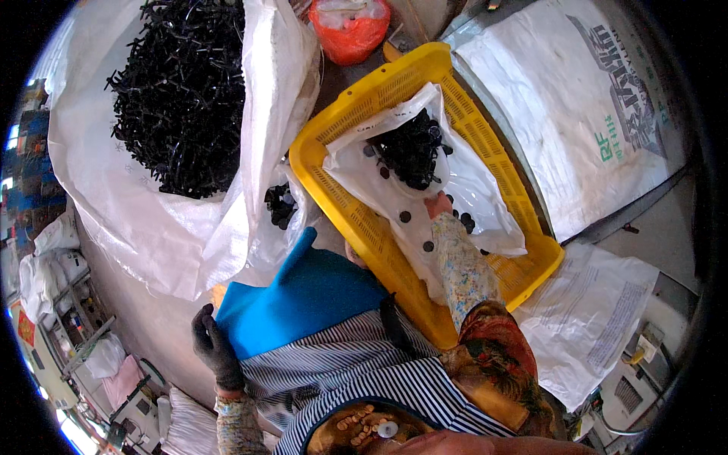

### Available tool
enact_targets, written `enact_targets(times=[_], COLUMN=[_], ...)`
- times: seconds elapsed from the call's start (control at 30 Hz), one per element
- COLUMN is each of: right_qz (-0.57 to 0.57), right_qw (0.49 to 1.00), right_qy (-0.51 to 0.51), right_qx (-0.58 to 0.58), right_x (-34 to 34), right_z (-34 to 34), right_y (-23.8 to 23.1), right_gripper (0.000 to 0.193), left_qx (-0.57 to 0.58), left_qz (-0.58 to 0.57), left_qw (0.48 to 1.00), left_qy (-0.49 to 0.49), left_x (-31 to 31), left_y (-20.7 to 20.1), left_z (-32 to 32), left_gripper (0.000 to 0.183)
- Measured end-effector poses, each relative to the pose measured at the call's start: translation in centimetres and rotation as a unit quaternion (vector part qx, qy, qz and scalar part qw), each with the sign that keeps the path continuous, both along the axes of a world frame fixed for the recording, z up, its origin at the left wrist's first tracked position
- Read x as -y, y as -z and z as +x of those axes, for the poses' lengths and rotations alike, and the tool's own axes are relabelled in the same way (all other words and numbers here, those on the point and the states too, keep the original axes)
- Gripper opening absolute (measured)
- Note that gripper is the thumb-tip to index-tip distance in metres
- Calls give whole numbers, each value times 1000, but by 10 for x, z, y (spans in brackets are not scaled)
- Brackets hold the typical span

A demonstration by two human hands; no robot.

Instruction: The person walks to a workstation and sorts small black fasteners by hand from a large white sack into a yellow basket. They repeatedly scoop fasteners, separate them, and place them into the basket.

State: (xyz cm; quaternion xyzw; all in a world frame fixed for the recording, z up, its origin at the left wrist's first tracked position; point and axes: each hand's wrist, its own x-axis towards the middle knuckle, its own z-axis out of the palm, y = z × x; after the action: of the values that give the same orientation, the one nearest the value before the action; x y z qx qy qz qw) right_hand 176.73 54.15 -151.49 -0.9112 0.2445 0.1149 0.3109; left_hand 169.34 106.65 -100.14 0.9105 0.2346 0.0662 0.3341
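Right hand (438,205), seen in the head view, reaches into a yellow crate (334,208), its fingers at the near edge of a heap of small black parts (415,152); whether they grasp something there, I cannot tell. That heap lies on a white plastic bag (489,197) spread inside the crate, with round black pieces (405,217) scattered around it on the plastic. Left hand (216,349), in a dark glove, is beside the left edge of a blue cloth (296,299) on the person's lap, fingers bent; I cannot tell whether it pinches anything. Left of the crate stands a large white sack (83,144), open, filled with black pieces (186,98). Beyond the crate's far end sits a red plastic bag (350,38), and to its right lies a flat white sack (546,114).
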Motion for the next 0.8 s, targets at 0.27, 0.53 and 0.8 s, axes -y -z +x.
enact_targets(times=[0.27,0.53,0.8], right_qz=[-11,-229,12], right_qw=[999,942,1000], right_qy=[28,-244,14], right_qx=[41,24,12], right_x=[-38,15,53], right_z=[3,-56,-157], right_y=[-23,16,-100], right_gripper=[41,37,55], left_qx=[0,27,75], left_qz=[-28,-39,-67], left_qw=[999,999,995], left_qy=[-39,1,11], left_x=[9,6,12], left_y=[-4,4,9], left_z=[-7,7,14], left_gripper=[24,23,24])
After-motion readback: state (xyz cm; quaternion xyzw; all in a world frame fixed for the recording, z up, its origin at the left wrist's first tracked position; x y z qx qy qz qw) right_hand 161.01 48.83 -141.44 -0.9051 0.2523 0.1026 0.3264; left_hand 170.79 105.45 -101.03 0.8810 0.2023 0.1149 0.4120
